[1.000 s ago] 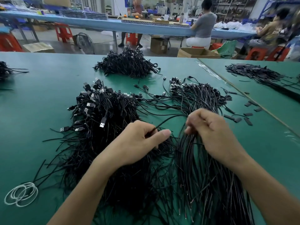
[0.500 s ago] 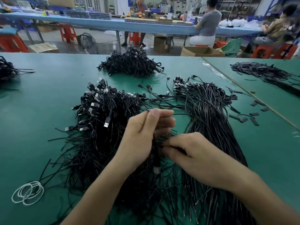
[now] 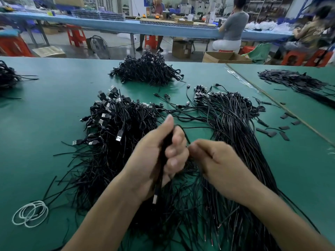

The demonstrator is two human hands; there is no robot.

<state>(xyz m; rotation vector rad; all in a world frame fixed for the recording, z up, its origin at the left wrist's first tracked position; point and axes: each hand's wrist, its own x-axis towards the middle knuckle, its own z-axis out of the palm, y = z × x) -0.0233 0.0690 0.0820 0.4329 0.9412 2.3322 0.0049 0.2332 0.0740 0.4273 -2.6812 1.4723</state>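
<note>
Left hand [image 3: 155,160] grips black cable [image 3: 160,176], right hand [image 3: 215,160] pinches it

One wide-angle view from the person's head, facing forward and down. The left hand [image 3: 154,160] and right hand [image 3: 223,165] sit close below the lens. The table [image 3: 45,124] stretches away toward a far bench [image 3: 108,26].

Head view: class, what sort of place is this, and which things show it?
Most likely a cable-assembly workshop: heaps of black USB cables cover the green worktable, the left hand grips one USB cable that the right hand pinches, and other workers sit at a long blue bench behind.
</note>
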